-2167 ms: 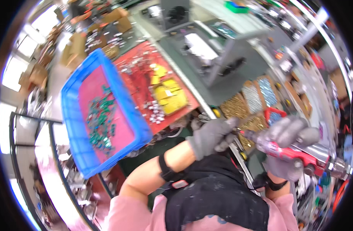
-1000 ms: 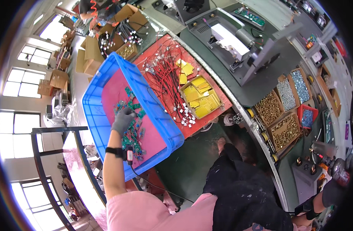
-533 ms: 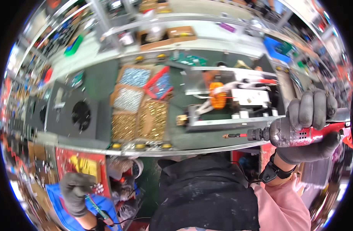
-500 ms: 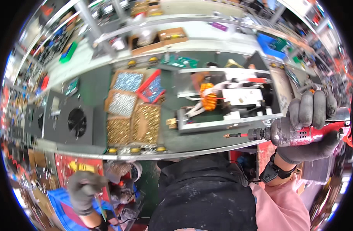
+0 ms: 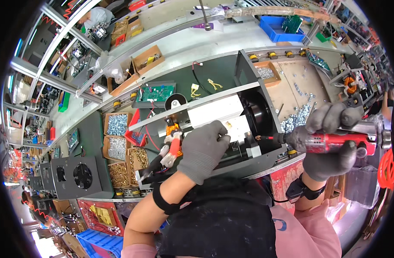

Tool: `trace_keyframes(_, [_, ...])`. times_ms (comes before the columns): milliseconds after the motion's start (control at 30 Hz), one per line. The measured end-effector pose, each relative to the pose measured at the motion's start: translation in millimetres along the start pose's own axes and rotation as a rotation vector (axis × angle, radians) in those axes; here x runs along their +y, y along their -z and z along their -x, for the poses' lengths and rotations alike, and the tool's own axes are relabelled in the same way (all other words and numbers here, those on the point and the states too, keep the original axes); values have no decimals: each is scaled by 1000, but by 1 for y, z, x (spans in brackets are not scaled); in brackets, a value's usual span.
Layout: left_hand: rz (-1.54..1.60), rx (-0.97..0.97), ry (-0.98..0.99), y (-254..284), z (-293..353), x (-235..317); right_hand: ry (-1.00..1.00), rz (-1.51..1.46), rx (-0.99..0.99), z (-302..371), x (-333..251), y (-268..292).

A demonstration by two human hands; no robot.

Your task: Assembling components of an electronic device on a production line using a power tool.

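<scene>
My left hand (image 5: 204, 148), in a grey glove, is over an open dark metal chassis (image 5: 253, 165). Its fingers are curled together beside a white block (image 5: 238, 129); whatever they pinch is too small to make out. My gloved right hand (image 5: 326, 165) is wrapped round a red and grey power screwdriver (image 5: 323, 142). The driver lies level, its bit pointing left at the chassis's right wall, close to the white block. Inside the chassis are a larger white panel (image 5: 214, 111), a black round fan (image 5: 255, 109) and an orange wound coil (image 5: 173, 129). Red-sleeved cable ends (image 5: 175, 144) lie beside my left hand.
Boxes of screws (image 5: 117, 148) stand left of the chassis, near a dark panel with a round fan (image 5: 82, 175). Loose screws (image 5: 298, 118) lie on a tray at right. A green circuit board (image 5: 156, 93) sits behind the chassis. A blue bin (image 5: 280, 30) is farther back.
My left hand has come up from beside the blue crate at lower left to above the chassis. The view has turned. My right hand still grips the screwdriver, its bit now close to the chassis.
</scene>
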State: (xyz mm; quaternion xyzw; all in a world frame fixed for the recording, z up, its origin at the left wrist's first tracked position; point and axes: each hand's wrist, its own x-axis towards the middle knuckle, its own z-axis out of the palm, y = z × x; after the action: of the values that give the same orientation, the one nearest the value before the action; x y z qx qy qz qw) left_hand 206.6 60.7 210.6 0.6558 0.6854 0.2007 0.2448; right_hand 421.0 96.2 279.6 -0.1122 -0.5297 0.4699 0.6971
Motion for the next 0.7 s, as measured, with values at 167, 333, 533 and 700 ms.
trace_keyframes(167, [-284, 17, -67, -35, -19, 4, -150, -64, 8, -4, 44, 26])
trace_keyframes(333, [-419, -34, -122, -46, -29, 7, -248, -60, 17, 1, 78, 33])
trace_keyframes(533, [-459, -88, -149, -48, -32, 9, -372, -28, 67, 6, 89, 31])
trace_keyframes(700, [-440, 7, -187, -54, -31, 4, -451, 0, 41, 9, 94, 29])
